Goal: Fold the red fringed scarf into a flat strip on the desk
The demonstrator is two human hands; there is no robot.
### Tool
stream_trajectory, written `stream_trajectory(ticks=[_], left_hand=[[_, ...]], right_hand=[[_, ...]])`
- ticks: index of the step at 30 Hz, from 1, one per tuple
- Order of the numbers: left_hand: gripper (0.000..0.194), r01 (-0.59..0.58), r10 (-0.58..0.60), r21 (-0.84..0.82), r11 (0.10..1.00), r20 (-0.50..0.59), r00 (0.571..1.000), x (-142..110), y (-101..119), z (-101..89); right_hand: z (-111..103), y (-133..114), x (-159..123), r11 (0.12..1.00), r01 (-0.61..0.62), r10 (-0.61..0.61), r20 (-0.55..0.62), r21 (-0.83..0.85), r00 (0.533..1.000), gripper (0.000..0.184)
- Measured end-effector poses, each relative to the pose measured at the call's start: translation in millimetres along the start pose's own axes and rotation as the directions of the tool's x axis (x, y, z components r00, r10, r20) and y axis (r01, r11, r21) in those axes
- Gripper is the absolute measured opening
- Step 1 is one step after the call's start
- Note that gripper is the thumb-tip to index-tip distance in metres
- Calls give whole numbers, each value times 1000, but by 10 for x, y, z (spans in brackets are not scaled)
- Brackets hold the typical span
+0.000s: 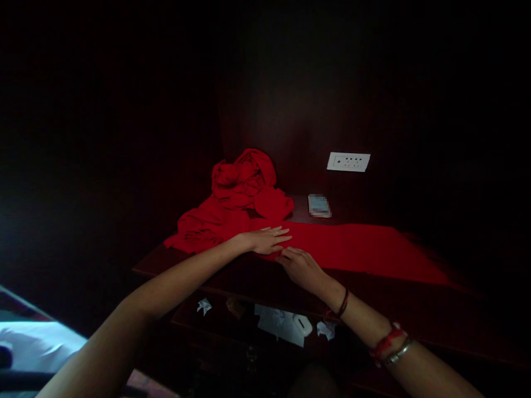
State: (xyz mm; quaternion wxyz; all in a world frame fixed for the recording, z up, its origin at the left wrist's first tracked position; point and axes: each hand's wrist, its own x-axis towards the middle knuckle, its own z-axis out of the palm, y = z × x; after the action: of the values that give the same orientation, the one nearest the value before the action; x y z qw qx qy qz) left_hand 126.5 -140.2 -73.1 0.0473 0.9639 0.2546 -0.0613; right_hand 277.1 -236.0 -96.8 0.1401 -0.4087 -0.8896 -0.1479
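A long strip of red cloth (352,246) lies flat along the dark tabletop, and its left part runs into a crumpled heap. My left hand (269,241) rests palm down on the strip near that heap, fingers stretched out, with a ring on one finger. Just to its right, my right hand (302,266) is at the near edge of the cloth. Its fingers are bent and closed on that edge, with the fingertips partly hidden. The bunched red cloth (244,185) rises at the back left of the table.
Behind the strip lies a small rectangular item with a blurred face (319,205). A white wall socket (348,162) is above it. Below the tabletop, a lower shelf or drawer holds a paper sheet (274,323), a white case (302,325) and crumpled paper scraps (204,306).
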Motion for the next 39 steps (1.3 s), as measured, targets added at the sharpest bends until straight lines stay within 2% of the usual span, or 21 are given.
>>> stream_trajectory(ticks=[3, 7, 9, 11, 13, 14, 17, 19, 22, 24, 27, 32, 37, 39], left_hand=[[50, 14, -14, -15, 1000, -2, 1000, 96, -168, 73], [46, 124, -117, 72, 990, -95, 989, 64, -393, 52], [44, 93, -72, 124, 988, -163, 984, 40, -386, 29], [43, -34, 58, 127, 991, -188, 980, 29, -316, 34], [43, -164, 175, 84, 983, -145, 974, 34, -252, 61], [44, -192, 198, 61, 979, -112, 974, 42, -244, 76], [45, -147, 150, 47, 988, -56, 987, 81, -345, 75], [44, -118, 127, 98, 988, -85, 988, 96, -472, 25], [41, -160, 196, 212, 964, -160, 967, 55, -579, -78], [42, -192, 246, 240, 952, -223, 943, -27, -531, -106], [43, -208, 244, 155, 966, -271, 931, -198, -345, -25], [44, -142, 141, 3, 990, -120, 983, -419, -192, 185], [47, -93, 93, -19, 995, -34, 995, -374, -166, 82], [45, -79, 80, 13, 997, -41, 996, -284, -84, 26]], right_hand=[[-30, -9, -15, 1000, 0, 0, 19, -1, 1000, 19], [-56, -19, -23, 1000, 2, -1, 42, -11, 999, 20], [-56, -22, -24, 1000, -4, 4, 47, 1, 999, 21], [-53, -24, -25, 1000, -10, 10, 56, 7, 998, 22], [-50, -25, -24, 1000, -7, 7, 59, 7, 998, 22], [-51, -25, -24, 1000, -3, 2, 60, 7, 998, 22], [-55, -24, -22, 1000, 3, -4, 64, 10, 998, 23], [-55, -23, -22, 1000, -1, 0, 67, 12, 998, 22], [-50, -27, -20, 1000, -5, 4, 63, 21, 998, 23], [-49, -32, -15, 1000, -4, 2, 63, 26, 998, 23], [-66, -23, -8, 1000, -1, 0, 54, 19, 999, 21], [-119, 98, -89, 997, -49, 45, 57, 56, 997, 21], [-130, 161, -295, 982, -51, 43, 48, 183, 998, 31], [-131, 133, -347, 974, -82, 66, 79, 213, 995, 35]])
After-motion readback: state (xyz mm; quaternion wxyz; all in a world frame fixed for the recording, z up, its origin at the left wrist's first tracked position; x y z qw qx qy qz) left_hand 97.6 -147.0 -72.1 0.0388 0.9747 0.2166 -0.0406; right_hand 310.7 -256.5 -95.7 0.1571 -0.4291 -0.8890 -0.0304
